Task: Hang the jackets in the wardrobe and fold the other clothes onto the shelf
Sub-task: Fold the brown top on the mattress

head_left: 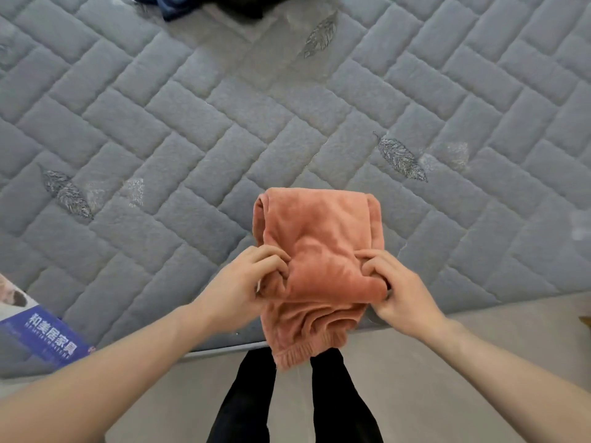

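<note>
- The folded orange fleece garment (316, 270) lies at the near edge of the grey quilted mattress (198, 123), its long axis running away from the person; the far end is a rounded fold, and the near ribbed cuff end hangs over the mattress edge.
- Which garment it is, trousers or top, is hard to make out.
- The left hand (246, 282) pinches the left side, fingers curled into the fleece.
- The right hand (396, 289) grips the right side, thumb tucked under the fold.
- Dark clothes (224, 4) at the far edge are cut off by the frame.
- A blue printed label (44, 334) sits at the near left corner, partly cut off.
</note>
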Available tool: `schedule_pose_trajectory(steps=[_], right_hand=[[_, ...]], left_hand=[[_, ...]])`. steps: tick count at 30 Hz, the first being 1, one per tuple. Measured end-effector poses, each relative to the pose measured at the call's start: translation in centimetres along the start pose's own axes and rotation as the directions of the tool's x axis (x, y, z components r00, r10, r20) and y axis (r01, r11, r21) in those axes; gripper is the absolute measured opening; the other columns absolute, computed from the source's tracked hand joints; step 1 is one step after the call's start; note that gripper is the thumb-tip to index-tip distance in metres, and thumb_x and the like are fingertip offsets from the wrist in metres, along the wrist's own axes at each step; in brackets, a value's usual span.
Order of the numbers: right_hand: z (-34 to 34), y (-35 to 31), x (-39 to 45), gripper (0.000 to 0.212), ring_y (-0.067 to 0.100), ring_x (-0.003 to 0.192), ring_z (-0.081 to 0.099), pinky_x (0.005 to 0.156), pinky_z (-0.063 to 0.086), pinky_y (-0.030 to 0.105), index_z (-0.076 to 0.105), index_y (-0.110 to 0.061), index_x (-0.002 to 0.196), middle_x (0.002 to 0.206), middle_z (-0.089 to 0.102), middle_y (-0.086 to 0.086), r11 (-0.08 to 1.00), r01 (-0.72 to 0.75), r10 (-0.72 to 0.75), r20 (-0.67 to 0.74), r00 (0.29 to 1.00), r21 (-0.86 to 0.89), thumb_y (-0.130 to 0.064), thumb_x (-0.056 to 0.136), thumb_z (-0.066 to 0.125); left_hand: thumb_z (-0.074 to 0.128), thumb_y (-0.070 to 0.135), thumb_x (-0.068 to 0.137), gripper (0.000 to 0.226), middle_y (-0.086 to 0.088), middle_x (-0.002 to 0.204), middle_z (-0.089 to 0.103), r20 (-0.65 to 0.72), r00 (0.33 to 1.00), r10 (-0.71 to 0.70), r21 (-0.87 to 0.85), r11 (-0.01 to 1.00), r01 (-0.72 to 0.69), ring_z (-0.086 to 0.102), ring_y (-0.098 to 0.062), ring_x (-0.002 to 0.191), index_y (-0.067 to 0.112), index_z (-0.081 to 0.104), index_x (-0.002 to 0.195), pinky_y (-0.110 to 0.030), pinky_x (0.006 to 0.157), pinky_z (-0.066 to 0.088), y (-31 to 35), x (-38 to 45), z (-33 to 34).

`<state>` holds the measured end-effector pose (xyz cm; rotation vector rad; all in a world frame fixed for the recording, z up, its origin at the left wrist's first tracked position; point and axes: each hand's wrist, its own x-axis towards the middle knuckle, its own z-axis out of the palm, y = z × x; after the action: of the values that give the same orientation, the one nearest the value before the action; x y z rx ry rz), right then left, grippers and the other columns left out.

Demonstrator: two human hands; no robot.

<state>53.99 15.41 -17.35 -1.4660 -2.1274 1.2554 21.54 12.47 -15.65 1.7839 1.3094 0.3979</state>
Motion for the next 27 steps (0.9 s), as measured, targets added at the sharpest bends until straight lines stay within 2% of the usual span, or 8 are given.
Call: schedule_pose_trajectory(steps=[8,12,17,18,20,23,25,27], right_hand=[[5.4,1.1,-6.6,0.042,0.003,0.128,0.054,0.093,0.032,0.002,0.053,-0.033,0.101,0.149,0.046,-0.024,0.984,-0.133,0.151,0.157,0.976,-0.123,-0.002,0.076,0.067],[8.3,1.9,-7.6,0.038,0.009,0.151,0.031,0.118,0.025,0.017,0.059,-0.032,0.114,0.163,0.034,-0.013,0.967,-0.180,0.223,0.255,0.941,-0.179,-0.012,0.082,0.066],[10.1,1.4,-7.8,0.032,0.001,0.142,0.037,0.110,0.038,0.022,0.060,-0.044,0.100,0.151,0.038,-0.027,0.913,-0.403,0.393,0.128,0.910,0.063,-0.023,0.076,0.065],[10.5,1.0,-7.8,0.032,0.000,0.137,0.042,0.108,0.042,0.026,0.061,-0.042,0.101,0.143,0.041,-0.027,0.862,-0.470,0.476,0.012,0.879,0.189,-0.022,0.077,0.070],[11.3,0.4,-7.3,0.050,0.005,0.127,0.052,0.105,0.047,0.031,0.057,-0.033,0.121,0.133,0.045,-0.016,0.641,-0.612,0.730,-0.122,0.672,0.463,-0.027,0.079,0.084],[12.1,-0.1,-6.7,0.088,0.014,0.115,0.061,0.104,0.048,0.035,0.042,-0.021,0.139,0.130,0.056,-0.006,0.204,-0.768,0.900,0.193,0.391,0.607,-0.051,0.072,0.091],[12.7,-0.6,-6.3,0.082,0.012,0.109,0.063,0.100,0.054,0.045,0.047,-0.025,0.129,0.123,0.064,-0.009,0.025,-0.811,0.865,0.394,0.310,0.584,-0.061,0.068,0.089],[13.7,-0.5,-6.1,0.076,0.011,0.107,0.065,0.095,0.058,0.048,0.051,-0.028,0.120,0.117,0.065,-0.013,-0.026,-0.790,0.860,0.416,0.295,0.613,-0.060,0.064,0.091]], left_hand=[[0.063,0.000,0.074,0.042,0.025,0.121,0.054,0.131,0.987,-0.096,0.098,0.992,0.084,0.050,-0.010,0.101,0.033,0.059,0.100,-0.023,0.087,0.046,-1.4,-5.5,5.3],[0.057,-0.002,0.077,0.040,0.023,0.127,0.051,0.219,0.951,-0.219,0.230,0.959,0.168,0.048,-0.015,0.100,0.029,0.062,0.103,-0.028,0.089,0.047,-3.4,-6.1,7.1],[0.059,0.035,0.081,0.032,0.024,0.127,0.053,0.441,0.821,-0.364,0.363,0.908,0.208,0.063,-0.015,0.103,0.038,0.061,0.113,-0.028,0.084,0.048,-2.3,-3.8,6.1],[0.059,0.044,0.076,0.036,0.024,0.117,0.060,0.409,0.830,-0.378,0.380,0.898,0.221,0.065,-0.012,0.100,0.041,0.061,0.111,-0.027,0.081,0.049,-1.6,-2.7,5.3],[0.056,0.052,0.069,0.039,0.023,0.100,0.067,0.238,0.907,-0.348,0.341,0.904,0.257,0.064,-0.007,0.091,0.041,0.062,0.105,-0.028,0.078,0.052,0.2,0.2,3.6],[0.057,0.052,0.071,0.034,0.021,0.107,0.060,-0.057,0.974,-0.221,0.239,0.944,0.229,0.056,-0.006,0.090,0.039,0.059,0.102,-0.032,0.079,0.050,2.0,6.1,1.8],[0.061,0.053,0.069,0.051,0.016,0.125,0.054,-0.046,0.977,-0.206,0.238,0.948,0.211,0.052,-0.014,0.111,0.037,0.058,0.117,-0.037,0.093,0.047,2.1,10.6,1.4],[0.068,0.062,0.065,0.080,0.010,0.143,0.045,0.083,0.949,-0.306,0.340,0.903,0.261,0.041,-0.023,0.134,0.034,0.049,0.137,-0.041,0.110,0.039,1.1,14.1,1.4]])
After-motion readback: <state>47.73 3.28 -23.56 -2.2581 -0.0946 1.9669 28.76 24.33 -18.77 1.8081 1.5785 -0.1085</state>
